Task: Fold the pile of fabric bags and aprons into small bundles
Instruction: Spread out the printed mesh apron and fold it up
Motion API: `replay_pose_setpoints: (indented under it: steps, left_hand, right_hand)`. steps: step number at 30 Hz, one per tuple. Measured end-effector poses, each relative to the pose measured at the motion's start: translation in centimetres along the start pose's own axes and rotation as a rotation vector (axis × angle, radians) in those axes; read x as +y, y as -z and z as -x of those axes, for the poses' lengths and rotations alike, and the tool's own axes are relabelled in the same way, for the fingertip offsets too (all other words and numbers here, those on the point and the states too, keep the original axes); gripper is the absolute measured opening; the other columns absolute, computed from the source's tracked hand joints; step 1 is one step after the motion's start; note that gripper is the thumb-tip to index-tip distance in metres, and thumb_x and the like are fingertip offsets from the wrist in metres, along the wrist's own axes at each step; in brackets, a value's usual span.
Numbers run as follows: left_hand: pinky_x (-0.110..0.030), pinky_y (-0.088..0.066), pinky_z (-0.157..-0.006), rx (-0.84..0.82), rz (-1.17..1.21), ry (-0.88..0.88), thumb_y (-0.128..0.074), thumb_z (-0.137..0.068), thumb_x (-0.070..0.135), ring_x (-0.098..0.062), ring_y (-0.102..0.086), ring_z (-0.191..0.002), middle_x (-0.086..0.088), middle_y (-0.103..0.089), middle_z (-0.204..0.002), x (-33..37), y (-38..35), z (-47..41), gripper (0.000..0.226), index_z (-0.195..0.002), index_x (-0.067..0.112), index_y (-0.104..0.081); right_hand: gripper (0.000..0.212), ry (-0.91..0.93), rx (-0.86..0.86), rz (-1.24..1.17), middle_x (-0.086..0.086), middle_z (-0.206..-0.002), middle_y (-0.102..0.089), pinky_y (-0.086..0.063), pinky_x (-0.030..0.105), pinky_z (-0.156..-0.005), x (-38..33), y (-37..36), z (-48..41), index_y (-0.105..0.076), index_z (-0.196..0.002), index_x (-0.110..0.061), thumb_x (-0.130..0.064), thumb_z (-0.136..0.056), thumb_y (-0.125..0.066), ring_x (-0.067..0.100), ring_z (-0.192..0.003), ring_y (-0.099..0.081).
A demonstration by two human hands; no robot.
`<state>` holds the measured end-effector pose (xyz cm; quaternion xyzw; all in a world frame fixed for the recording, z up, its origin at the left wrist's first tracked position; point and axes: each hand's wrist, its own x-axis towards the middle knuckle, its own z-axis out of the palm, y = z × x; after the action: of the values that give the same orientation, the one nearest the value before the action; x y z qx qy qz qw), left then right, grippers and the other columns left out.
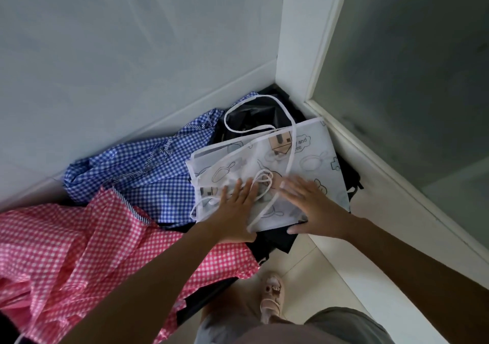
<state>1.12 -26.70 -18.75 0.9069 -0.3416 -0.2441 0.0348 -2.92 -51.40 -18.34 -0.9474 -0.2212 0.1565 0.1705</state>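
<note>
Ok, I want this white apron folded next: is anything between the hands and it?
Nothing visible. The left hand and right hand lie flat on the white apron. Only its own loose straps trail across it, one loop between the hands.

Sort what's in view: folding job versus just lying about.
Job: white printed apron, blue checked fabric, pink checked fabric, black fabric, left hand, right hand.
Lying about: pink sandal, glass door, floor.
</note>
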Motion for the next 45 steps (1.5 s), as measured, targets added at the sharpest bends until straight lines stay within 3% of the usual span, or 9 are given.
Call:
replay_pose_setpoints:
  steps: [5,9,17,23,29,33,39,42,45]
  left_hand:
    - [-0.061,0.014,-0.112,0.068,0.054,0.063,-0.021,-0.065,0.091,-0.027,0.035,-0.138,-0.003,0.037,-0.151,0.8,-0.5,-0.5,0.12,-0.142,0.018,0.034]
    - [-0.06,0.018,-0.108,0.201,0.091,0.234,0.009,-0.07,0.084,-0.028,0.033,-0.139,-0.003,0.037,-0.152,2.2,-1.0,-1.7,0.096,-0.141,0.025,0.035]
    - [-0.062,0.006,-0.107,0.342,0.03,0.11,-0.005,-0.091,0.071,-0.037,0.002,-0.145,-0.007,-0.003,-0.16,2.5,-0.4,-3.9,0.074,-0.15,0.026,-0.003]
    - [-0.056,0.019,-0.11,0.326,-0.031,0.114,0.006,-0.084,0.075,-0.026,0.025,-0.143,0.0,0.017,-0.159,2.0,-0.7,-4.7,0.083,-0.152,0.028,0.001]
    - [-0.052,0.024,-0.109,0.348,0.04,0.089,-0.006,-0.086,0.074,-0.022,0.03,-0.142,0.004,0.024,-0.157,1.1,-0.1,-4.1,0.073,-0.148,0.037,0.002]
    - [-0.046,0.026,-0.11,0.301,0.153,0.087,0.005,-0.086,0.071,-0.016,0.033,-0.14,0.005,0.027,-0.155,0.4,1.3,-3.9,0.069,-0.145,0.035,0.004]
    - [-0.014,-0.043,-0.094,0.141,1.214,0.413,-0.045,-0.094,-0.01,-0.028,-0.043,-0.13,-0.016,-0.039,-0.144,-1.8,3.8,-1.2,0.051,-0.142,-0.005,-0.029]
    - [-0.014,-0.052,-0.056,0.266,1.73,0.415,-0.039,-0.101,0.003,-0.023,-0.062,-0.086,-0.016,-0.057,-0.101,-3.3,5.9,-1.3,0.021,-0.105,-0.002,-0.059]
    - [-0.035,-0.056,-0.08,0.306,2.19,0.064,-0.036,-0.101,0.04,-0.029,-0.067,-0.096,-0.022,-0.066,-0.106,-4.3,7.1,-1.2,0.052,-0.107,-0.001,-0.068]
  right_hand:
    - [0.076,-0.513,0.596,-0.438,0.005,-0.148,-0.035,-0.033,0.044,-0.111,1.4,1.2,1.3,-0.034,-0.143,-0.016,-0.033,-0.081,-0.073,0.021,-0.137,-0.031]
    - [0.059,-0.892,0.533,-0.807,0.007,-0.115,-0.061,-0.052,0.038,-0.085,3.2,1.8,2.2,-0.053,-0.124,-0.006,-0.029,-0.076,-0.078,0.024,-0.101,-0.06]
    - [0.054,-0.581,0.743,-1.927,0.011,-0.11,-0.065,-0.054,0.02,-0.081,0.8,1.9,4.6,-0.055,-0.123,-0.018,-0.042,-0.077,-0.073,0.002,-0.095,-0.066]
    - [0.078,-0.401,0.812,-1.944,0.01,-0.137,-0.055,-0.046,0.042,-0.101,-4.6,0.1,2.3,-0.043,-0.139,-0.013,-0.053,-0.077,-0.069,0.024,-0.122,-0.056]
    - [0.021,-0.852,0.878,-1.584,0.006,-0.107,-0.066,-0.051,0.022,-0.071,-6.0,-1.7,-1.7,-0.06,-0.101,-0.017,-0.002,-0.087,-0.063,0.012,-0.084,-0.063]
    - [0.03,-0.533,0.859,-0.905,-0.003,-0.102,-0.063,-0.046,0.021,-0.086,-7.6,-2.4,-1.9,-0.061,-0.112,-0.014,0.004,-0.09,-0.052,0.005,-0.093,-0.06]
    - [0.071,-0.026,0.665,-0.44,0.01,-0.159,-0.011,-0.042,0.043,-0.105,-7.6,-5.2,-1.5,-0.03,-0.147,-0.031,-0.013,-0.089,-0.066,0.032,-0.147,-0.013]
    - [0.104,-0.007,0.617,-0.282,0.01,-0.158,-0.012,-0.053,0.033,-0.091,-8.6,-4.7,-1.7,-0.015,-0.151,-0.037,-0.007,-0.075,-0.08,0.032,-0.145,-0.018]
    - [0.123,-0.104,0.537,-0.205,0.009,-0.157,-0.011,-0.054,0.018,-0.066,-9.9,-3.8,-2.6,-0.007,-0.152,-0.035,0.0,-0.062,-0.084,0.027,-0.144,-0.014]
